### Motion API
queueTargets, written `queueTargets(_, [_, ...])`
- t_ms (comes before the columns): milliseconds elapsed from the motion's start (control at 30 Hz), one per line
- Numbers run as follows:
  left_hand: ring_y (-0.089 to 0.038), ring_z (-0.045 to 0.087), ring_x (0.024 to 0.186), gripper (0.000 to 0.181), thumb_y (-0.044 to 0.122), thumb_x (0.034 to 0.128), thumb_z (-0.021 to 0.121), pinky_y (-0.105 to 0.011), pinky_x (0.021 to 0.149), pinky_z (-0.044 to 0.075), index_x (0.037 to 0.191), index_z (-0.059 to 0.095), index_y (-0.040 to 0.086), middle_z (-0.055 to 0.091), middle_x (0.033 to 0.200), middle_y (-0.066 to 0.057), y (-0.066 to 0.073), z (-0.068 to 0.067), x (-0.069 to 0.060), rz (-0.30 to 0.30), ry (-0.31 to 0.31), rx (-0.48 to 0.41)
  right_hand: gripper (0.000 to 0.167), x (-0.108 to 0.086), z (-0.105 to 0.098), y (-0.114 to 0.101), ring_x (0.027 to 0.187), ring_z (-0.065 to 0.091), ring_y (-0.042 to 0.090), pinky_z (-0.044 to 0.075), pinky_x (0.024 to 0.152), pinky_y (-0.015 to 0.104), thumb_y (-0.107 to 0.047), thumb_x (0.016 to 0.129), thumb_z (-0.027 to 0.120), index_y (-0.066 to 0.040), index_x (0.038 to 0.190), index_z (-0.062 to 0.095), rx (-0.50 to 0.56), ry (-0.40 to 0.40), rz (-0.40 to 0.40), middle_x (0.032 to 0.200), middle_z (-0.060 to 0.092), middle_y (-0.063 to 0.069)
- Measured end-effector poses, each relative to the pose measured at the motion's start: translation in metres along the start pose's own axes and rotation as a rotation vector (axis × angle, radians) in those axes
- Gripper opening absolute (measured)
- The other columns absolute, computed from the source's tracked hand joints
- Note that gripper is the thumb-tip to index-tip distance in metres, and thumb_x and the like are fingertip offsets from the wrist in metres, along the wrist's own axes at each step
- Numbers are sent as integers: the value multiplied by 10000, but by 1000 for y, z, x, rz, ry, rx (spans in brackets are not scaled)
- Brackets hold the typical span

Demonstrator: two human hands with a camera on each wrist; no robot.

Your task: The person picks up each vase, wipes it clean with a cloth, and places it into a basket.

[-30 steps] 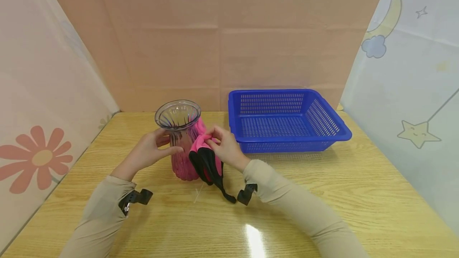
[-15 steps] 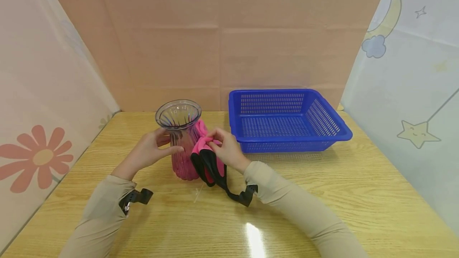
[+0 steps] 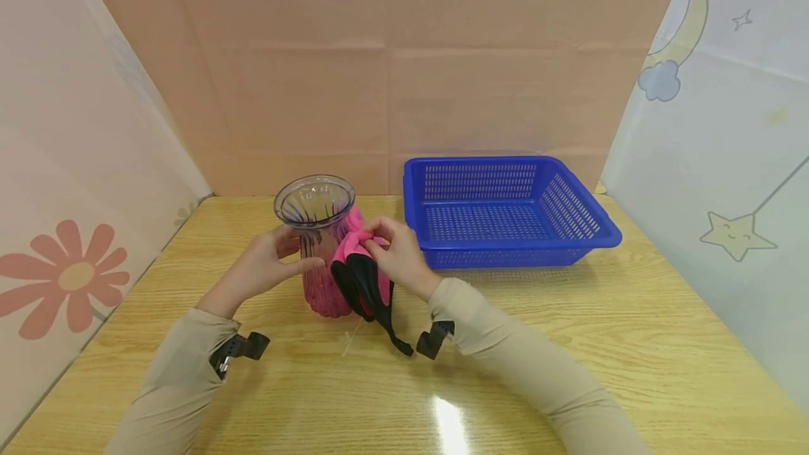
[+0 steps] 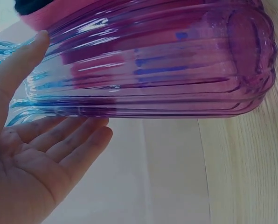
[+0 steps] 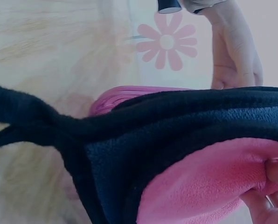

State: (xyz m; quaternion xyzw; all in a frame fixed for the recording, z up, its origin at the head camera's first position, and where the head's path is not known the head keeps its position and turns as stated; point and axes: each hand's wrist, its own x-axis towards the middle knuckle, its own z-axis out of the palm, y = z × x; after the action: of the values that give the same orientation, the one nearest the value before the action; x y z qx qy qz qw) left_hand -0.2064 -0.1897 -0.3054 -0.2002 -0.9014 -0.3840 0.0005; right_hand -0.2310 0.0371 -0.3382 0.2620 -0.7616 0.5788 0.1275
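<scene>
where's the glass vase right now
In the head view, the glass vase stands upright on the table, left of center, between the left hand and the pink-and-black cloth.

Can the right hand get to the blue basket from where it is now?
Probably yes: the blue basket is close by with nothing visible in between, though the right hand is pinching the pink and black cloth.

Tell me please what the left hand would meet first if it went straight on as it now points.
The left hand would likely meet the vase; whether they touch is unclear.
</scene>
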Motion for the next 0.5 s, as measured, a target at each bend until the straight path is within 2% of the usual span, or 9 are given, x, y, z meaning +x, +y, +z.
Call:
queueTargets(233, [-450,539,1172,692,198,833,706,-527,978,463,1392,335,31,516,1310,-290,-1,2,1,39,25,16,100,8,-2,-13,940,663,335,581,819,325,110,816,610,81,910,590,50,16,11,969,671,254])
queueTargets(367, [-465,543,1157,807,192,814,724,-541,968,464,1435,220,84,528,1277,-319,-1,3,1,27,52,22,116,11,-3,-17,945,662,326,576,830,320,110,823,605,87,936,590,80,26,28,975,663,256])
queueTargets(500, [-461,532,1174,844,211,804,735,-548,973,459,1444,196,102,517,1294,-311,-2,3,1,19,63,15,127,13,-4,-20,940,658,306,573,839,326,113,832,592,88,956,587,126,33,47,987,652,253])
